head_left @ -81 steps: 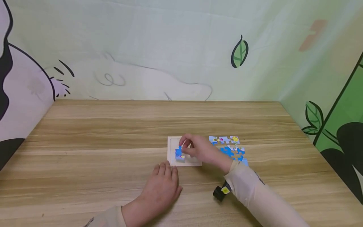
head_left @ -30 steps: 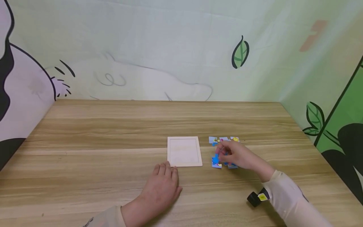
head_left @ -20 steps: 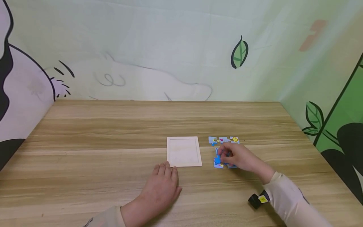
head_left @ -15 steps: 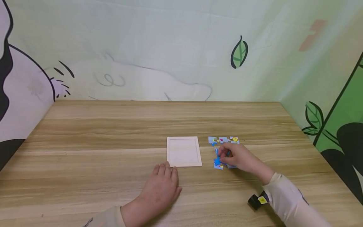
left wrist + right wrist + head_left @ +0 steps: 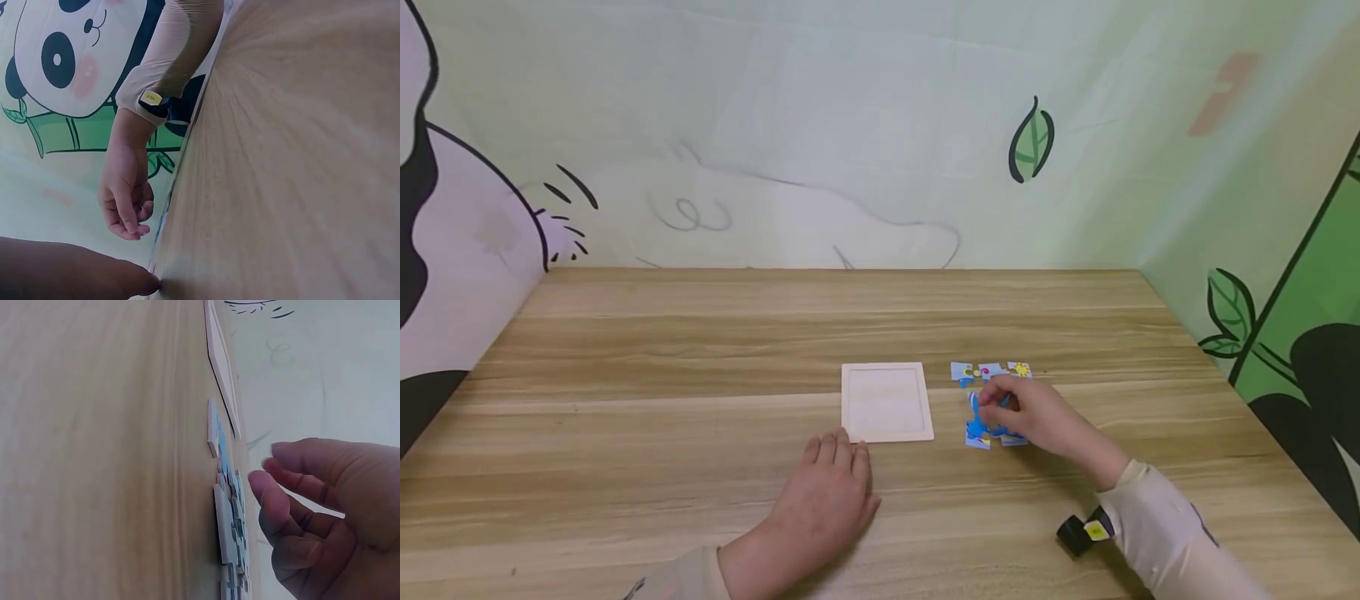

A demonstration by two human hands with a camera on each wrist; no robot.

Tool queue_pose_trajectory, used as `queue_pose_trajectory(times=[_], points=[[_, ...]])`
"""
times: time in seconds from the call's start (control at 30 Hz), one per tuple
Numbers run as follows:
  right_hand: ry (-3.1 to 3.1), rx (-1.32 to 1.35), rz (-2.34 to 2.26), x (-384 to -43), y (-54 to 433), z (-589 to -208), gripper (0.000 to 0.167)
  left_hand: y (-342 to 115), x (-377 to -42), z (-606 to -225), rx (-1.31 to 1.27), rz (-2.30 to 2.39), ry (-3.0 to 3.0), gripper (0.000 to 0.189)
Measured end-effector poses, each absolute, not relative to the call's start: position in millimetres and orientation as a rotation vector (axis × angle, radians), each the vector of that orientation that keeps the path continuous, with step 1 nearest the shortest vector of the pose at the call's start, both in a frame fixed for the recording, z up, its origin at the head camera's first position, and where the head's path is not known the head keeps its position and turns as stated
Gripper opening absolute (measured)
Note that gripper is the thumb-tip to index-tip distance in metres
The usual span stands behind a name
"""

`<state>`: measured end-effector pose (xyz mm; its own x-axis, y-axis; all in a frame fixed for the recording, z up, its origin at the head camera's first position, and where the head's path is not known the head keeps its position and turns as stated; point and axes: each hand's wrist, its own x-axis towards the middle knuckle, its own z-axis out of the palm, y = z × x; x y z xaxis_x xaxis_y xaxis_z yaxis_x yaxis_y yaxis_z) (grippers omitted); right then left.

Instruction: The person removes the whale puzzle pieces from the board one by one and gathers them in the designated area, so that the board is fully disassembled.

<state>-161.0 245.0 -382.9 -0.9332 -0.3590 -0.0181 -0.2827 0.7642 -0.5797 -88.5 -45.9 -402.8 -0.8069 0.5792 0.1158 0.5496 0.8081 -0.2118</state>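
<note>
My left hand (image 5: pixel 827 500) rests flat on the table, fingertips right at the near edge of a square, pale puzzle tray (image 5: pixel 846 404) with nothing in it. To the tray's right, my right hand (image 5: pixel 1030 412) hovers low over a group of jigsaw pieces, hiding several of them. Thumb and index finger stand apart in the right wrist view, the other fingers loosely curled, nothing between them. Just beyond its fingertips lies a blue puzzle piece (image 5: pixel 976 427) with a pale, patterned lower part. A sun piece (image 5: pixel 1021 369) sits in the back row.
The wooden table (image 5: pixel 662 350) runs back to a printed cloth wall (image 5: pixel 820 125). A black wrist camera (image 5: pixel 1075 536) hangs under the right sleeve, close over the table. In the right wrist view the pieces (image 5: pixel 224 519) lie flat beside the tray (image 5: pixel 220 356).
My right hand has carried blue puzzle pieces from the tray to the group on the right, nudged them slightly rightward and let go. My left hand has stayed put.
</note>
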Motion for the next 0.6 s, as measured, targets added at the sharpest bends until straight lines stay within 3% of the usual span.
queue_pose_trajectory(times=[0.6], points=[[2.914, -0.487, -1.121, -167.7, 243.2, -383.0, 0.023, -53.4, -95.6, -386.6, -0.927, 0.158, -2.941, 0.059]])
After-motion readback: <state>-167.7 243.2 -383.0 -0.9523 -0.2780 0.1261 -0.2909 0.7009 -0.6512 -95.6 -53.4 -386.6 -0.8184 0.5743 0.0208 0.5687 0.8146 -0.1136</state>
